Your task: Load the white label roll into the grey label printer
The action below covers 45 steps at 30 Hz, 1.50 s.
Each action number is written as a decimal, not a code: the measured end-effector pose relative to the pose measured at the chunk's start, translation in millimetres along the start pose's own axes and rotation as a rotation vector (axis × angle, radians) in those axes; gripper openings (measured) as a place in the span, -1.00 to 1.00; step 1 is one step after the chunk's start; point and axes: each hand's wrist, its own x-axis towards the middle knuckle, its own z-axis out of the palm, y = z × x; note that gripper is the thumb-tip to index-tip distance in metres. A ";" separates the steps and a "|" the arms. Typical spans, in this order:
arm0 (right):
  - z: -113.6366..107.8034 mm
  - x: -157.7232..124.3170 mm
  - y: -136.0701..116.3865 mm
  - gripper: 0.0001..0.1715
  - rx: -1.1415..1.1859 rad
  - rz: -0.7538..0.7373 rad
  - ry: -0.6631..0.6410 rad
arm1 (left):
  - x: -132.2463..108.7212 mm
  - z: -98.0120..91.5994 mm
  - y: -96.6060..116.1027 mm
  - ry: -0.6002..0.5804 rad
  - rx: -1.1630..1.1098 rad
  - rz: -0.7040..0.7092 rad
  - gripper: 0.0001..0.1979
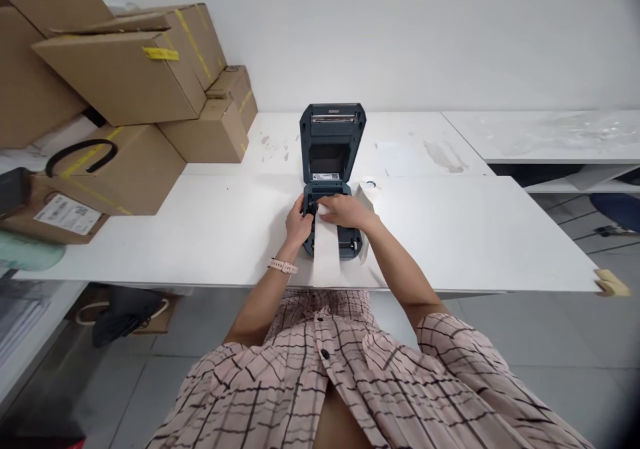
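A dark label printer (333, 143) stands on the white table in front of me with its lid tipped up and back. Inside its body sits a label roll, mostly covered by my fingers. From it a white label strip (327, 252) runs forward over the printer's front to the table edge. My left hand (299, 223) is closed round the printer's left side, thumb over the inner edge. Bent over the top of the roll, my right hand (343, 210) grips it, its fingertips reaching toward the left side. The roll holders are largely hidden by both hands.
Cardboard boxes (135, 75) are stacked at the left against the wall. A loose piece of backing paper (366, 199) lies close by the printer's right side. Clear plastic (575, 129) is on the far right table. The front table edge (450, 289) is near my body.
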 end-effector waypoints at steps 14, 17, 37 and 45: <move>36.5 -92.3 0.7 -0.26 0.259 -0.310 0.188 | -6.5 -0.4 6.1 0.003 -0.025 0.019 -0.19; 40.7 -113.2 -6.1 -0.14 0.274 -0.317 0.152 | -9.2 -1.8 10.4 0.002 -0.020 0.025 -0.21; 68.9 -130.5 -24.3 -0.47 0.286 -0.207 0.348 | -12.7 -1.0 15.2 -0.073 -0.165 0.002 -0.23; 61.6 -132.9 -23.9 -0.47 0.352 -0.208 0.297 | -16.0 -3.6 21.7 -0.084 -0.182 -0.030 -0.21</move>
